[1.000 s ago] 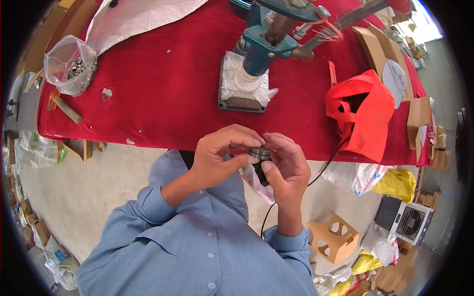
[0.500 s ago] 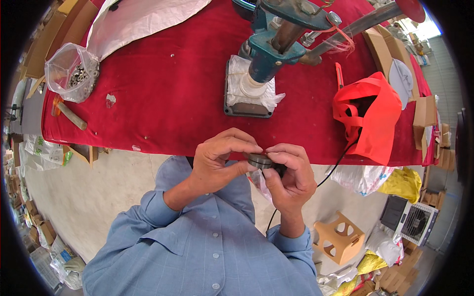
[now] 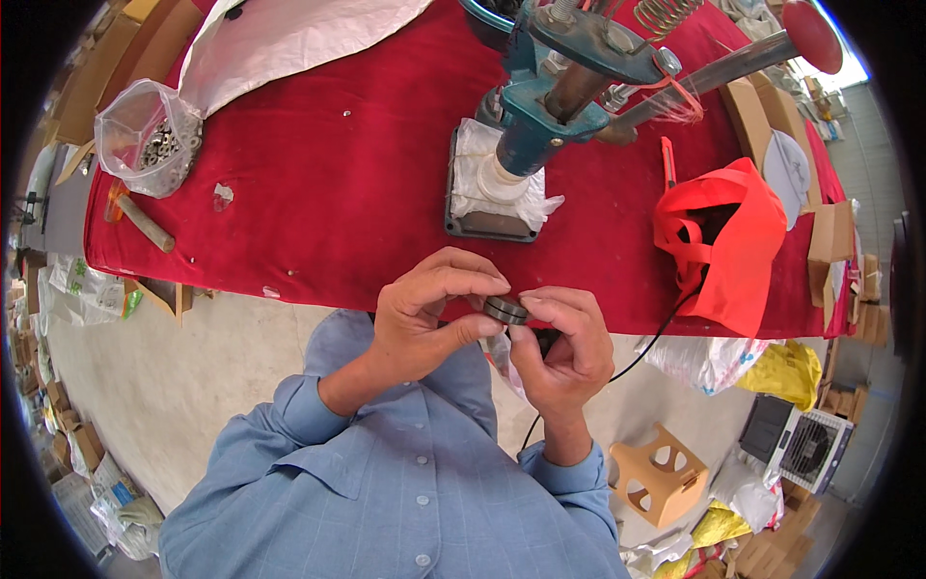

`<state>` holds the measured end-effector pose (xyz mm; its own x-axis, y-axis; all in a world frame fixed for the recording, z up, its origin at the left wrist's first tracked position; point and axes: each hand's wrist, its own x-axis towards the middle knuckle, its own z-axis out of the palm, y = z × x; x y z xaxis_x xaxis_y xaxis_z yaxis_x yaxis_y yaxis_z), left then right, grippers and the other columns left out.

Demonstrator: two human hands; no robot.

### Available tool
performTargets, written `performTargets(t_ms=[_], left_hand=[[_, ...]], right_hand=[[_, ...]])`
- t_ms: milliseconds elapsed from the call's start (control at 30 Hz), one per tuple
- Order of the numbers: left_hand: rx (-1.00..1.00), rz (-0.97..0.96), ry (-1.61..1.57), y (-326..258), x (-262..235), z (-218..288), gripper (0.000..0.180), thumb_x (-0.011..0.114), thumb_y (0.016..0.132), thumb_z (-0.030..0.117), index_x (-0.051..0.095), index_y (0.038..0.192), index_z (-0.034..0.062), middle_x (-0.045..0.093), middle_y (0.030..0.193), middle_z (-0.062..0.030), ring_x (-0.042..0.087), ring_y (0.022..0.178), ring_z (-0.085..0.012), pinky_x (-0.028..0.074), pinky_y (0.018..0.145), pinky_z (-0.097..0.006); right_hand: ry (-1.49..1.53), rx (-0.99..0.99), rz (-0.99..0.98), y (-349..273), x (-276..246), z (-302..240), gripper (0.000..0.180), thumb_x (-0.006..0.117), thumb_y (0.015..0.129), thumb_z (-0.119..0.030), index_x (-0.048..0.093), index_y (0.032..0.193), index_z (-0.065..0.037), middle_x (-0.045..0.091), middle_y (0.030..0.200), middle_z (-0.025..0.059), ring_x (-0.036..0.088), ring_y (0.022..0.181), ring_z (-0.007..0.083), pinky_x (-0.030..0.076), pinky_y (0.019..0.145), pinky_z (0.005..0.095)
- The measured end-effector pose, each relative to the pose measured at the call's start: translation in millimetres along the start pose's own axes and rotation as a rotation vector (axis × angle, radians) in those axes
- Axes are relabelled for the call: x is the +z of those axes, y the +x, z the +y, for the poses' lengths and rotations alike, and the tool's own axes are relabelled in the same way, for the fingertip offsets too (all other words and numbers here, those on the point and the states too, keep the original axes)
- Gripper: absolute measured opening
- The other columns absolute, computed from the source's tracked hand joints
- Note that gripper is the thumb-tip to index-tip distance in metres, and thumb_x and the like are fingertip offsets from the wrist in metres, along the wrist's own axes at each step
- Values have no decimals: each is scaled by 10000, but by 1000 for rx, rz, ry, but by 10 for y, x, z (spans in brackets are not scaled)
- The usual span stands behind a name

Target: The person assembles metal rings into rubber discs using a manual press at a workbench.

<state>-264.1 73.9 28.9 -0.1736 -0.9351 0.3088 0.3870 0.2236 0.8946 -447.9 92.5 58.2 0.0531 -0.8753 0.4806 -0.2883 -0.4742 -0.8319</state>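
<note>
A small dark round metal ring part (image 3: 504, 310) sits between the fingertips of both hands, just in front of the near edge of the red table (image 3: 357, 164). My left hand (image 3: 424, 314) pinches it from the left with thumb below and fingers curled over. From the right, my right hand (image 3: 564, 347) pinches it too; its palm closes over something dark that I cannot make out. Both blue sleeves come up from the lower edge.
A teal hand press (image 3: 559, 92) with a long red-knobbed lever (image 3: 810, 34) stands on white cloth mid-table. A clear bag of small metal parts (image 3: 149, 145) and a wooden-handled tool (image 3: 145, 224) lie left. A red bag (image 3: 723, 241) sits right; boxes, a fan and a cardboard stool are on the floor.
The hands stay together on the ring part; they have shifted slightly lower and right in view as the head tipped, with the fingers re-gripping it.
</note>
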Motion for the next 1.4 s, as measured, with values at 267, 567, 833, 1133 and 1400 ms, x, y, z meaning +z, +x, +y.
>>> performTargets(t_ms=[267, 567, 833, 1133, 1400], left_hand=[[49, -13, 72, -41, -74, 163, 306, 840, 867, -28, 768, 1164, -9, 708, 1157, -145, 697, 1026, -170, 591, 847, -283], [-36, 88, -11, -83, 21, 265, 207, 814, 914, -3, 767, 1112, -41, 711, 1107, -151, 660, 887, -119, 501, 714, -224], [26, 8, -134, -52, -21, 254, 274, 764, 960, -8, 664, 1213, -41, 673, 1167, -157, 660, 1024, -148, 559, 862, -286], [-79, 39, -311, -70, 56, 264, 213, 679, 1027, 17, 613, 1225, -20, 634, 1237, -160, 652, 1110, -165, 565, 965, -321], [-83, -69, 54, -90, -12, 210, 329, 720, 987, 10, 632, 1303, -13, 626, 1263, -148, 658, 1105, -181, 572, 944, -314]], right_hand=[[4, -95, -21, 83, 57, -72, 347, 828, 756, 21, 714, 1081, -20, 725, 1020, 155, 734, 858, 255, 595, 721, 335], [199, 81, 59, 19, 233, -132, 258, 773, 767, 44, 715, 1015, 6, 705, 985, 138, 628, 743, 148, 504, 632, 245], [336, 74, 59, 19, 301, -88, 350, 774, 763, 51, 656, 1089, 3, 687, 1047, 163, 632, 838, 182, 512, 698, 278], [272, 87, 89, -30, 285, -98, 418, 774, 734, 127, 646, 1107, -11, 689, 1073, 174, 672, 942, 224, 560, 818, 311], [189, 45, 69, 20, 193, -135, 405, 794, 739, 123, 675, 1100, -14, 699, 1069, 164, 695, 914, 232, 569, 786, 317]])
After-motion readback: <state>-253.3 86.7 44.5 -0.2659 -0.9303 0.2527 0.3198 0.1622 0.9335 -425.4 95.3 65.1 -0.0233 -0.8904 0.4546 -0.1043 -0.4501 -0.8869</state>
